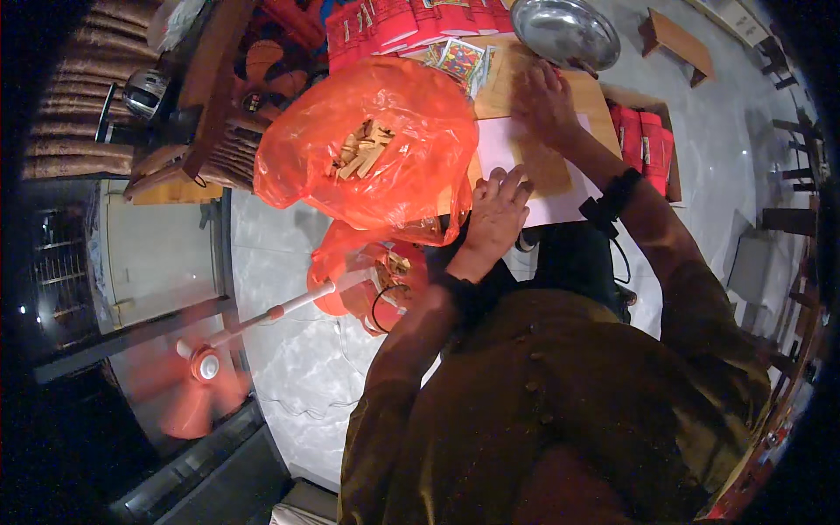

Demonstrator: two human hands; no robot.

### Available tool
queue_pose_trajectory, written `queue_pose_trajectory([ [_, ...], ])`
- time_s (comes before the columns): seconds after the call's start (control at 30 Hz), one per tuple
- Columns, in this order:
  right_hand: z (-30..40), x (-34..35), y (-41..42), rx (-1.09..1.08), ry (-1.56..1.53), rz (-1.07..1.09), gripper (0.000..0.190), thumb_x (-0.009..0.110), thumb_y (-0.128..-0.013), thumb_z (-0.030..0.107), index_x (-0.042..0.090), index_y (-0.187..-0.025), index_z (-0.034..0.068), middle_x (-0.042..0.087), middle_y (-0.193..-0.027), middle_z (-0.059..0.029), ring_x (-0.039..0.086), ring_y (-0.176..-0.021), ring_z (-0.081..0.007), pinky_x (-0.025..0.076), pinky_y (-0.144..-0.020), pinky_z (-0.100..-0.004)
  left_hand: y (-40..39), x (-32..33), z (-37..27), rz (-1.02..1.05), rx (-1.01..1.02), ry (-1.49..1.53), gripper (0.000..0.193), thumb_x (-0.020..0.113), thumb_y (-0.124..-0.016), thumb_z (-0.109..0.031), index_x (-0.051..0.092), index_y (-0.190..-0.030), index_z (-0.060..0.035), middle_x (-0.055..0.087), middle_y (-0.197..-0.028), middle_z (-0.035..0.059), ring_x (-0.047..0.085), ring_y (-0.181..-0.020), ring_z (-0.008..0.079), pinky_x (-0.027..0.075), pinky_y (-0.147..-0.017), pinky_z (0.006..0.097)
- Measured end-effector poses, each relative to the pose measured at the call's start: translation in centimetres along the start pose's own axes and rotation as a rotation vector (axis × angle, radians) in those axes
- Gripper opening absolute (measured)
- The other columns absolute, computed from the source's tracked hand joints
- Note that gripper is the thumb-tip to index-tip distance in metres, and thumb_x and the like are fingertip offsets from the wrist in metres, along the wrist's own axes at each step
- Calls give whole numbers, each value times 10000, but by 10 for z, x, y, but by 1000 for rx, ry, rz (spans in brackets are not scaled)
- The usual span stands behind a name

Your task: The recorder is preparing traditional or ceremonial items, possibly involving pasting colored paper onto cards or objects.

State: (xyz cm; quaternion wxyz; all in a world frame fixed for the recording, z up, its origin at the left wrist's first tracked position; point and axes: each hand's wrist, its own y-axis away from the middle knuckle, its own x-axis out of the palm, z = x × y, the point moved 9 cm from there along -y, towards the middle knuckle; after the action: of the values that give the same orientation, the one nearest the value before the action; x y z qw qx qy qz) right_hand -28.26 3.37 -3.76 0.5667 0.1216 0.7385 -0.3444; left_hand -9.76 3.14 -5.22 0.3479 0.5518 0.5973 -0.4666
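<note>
My left hand (497, 213) lies palm down, fingers apart, on the near edge of a pale pink paper sheet (491, 139) on the wooden table. This sheet has a gold-brown patch (551, 178) in its middle. Over the table past the sheet, my right hand (546, 102) reaches towards a round shiny metal dish (564, 29). Its fingertips are close to the dish's near rim; whether they hold anything is not plain. Left of both hands, a large red plastic bag (407, 92) gapes, with folded yellowish paper pieces (364, 151) inside.
Red printed packets (394, 29) and colourful printed papers (461, 59) lie at the table's far side. A box of red rolls (646, 144) stands right of the table. Below left are another red bag (328, 269) and a spinning fan (203, 374). A wooden stool (679, 46) stands far right.
</note>
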Motion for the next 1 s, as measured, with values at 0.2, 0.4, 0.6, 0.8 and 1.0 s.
queue_pose_trajectory([
  [0.2,-31,101,12,-169,-78,-74,460,664,-813,349,629,-1151,38,488,-1348,-197,385,-1346,-368,307,-1135,-483,-4,-1,-7,17,17,-10,520,683,-827,-271,550,-1313,-144,411,-1470,69,407,-1294,327,355,-1044,489],
  [0.4,-11,56,-10,-95,-276,-7,403,641,-829,201,618,-1192,28,537,-1322,-179,438,-1317,-309,504,-975,-384,5,3,2,41,-29,-20,531,667,-843,-266,535,-1345,-150,406,-1489,74,400,-1318,335,349,-1052,484],
  [0.6,-17,50,-20,-105,-365,-38,381,651,-824,153,624,-1190,48,536,-1349,-112,511,-1249,-341,524,-935,-408,4,-1,-4,21,0,-31,526,666,-844,-266,537,-1341,-150,406,-1486,73,407,-1306,331,357,-1046,478],
  [0.8,-22,-26,20,22,-514,-158,243,674,-838,123,672,-1059,22,611,-1219,-146,574,-1155,-339,483,-975,-423,6,0,1,-2,-20,-27,510,670,-824,-252,564,-1312,-152,447,-1420,54,397,-1285,275,366,-1026,461],
  [1.0,-54,-2,104,205,-542,175,241,655,-836,61,667,-1076,38,641,-1124,-141,602,-1087,-308,491,-941,-397,-1,-9,-4,-46,15,85,501,703,-783,-199,571,-1261,-129,479,-1372,81,442,-1244,319,403,-1009,471],
])
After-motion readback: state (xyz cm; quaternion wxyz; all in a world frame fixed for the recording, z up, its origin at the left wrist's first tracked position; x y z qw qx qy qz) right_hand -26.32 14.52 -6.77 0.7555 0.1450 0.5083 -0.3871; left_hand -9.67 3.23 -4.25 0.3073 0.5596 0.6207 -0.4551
